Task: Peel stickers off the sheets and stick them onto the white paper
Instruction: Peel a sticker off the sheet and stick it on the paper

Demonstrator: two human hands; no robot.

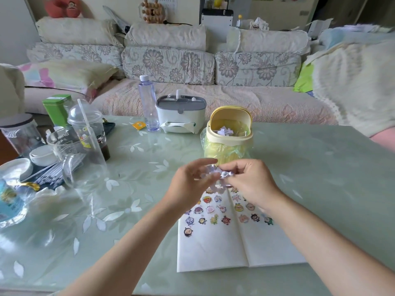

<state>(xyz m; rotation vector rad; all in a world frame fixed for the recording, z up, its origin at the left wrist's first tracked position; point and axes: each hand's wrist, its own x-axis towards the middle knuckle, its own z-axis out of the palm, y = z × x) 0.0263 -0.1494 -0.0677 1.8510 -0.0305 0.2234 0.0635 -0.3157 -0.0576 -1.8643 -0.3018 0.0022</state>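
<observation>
Head view. Crinkled translucent sticker sheet [215,175] pinched between left grip [190,180] and right grip [250,181], fingers curled round it, just above far edge of white paper [224,248] on worktop [320,167]. Rows of stickers [213,218] already stuck on far half. Probably spent sheet, being balled up. Next: short reach forward, drop into yellow mini bin [229,124] just beyond.

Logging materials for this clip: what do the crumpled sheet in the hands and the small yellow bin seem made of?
Crumpled sheet: thin glossy clear film, probably plastic; it glints and shows through. Small yellow bin: apparently moulded plastic, smooth, rounded; liner: thin translucent wrinkled bag film.
</observation>
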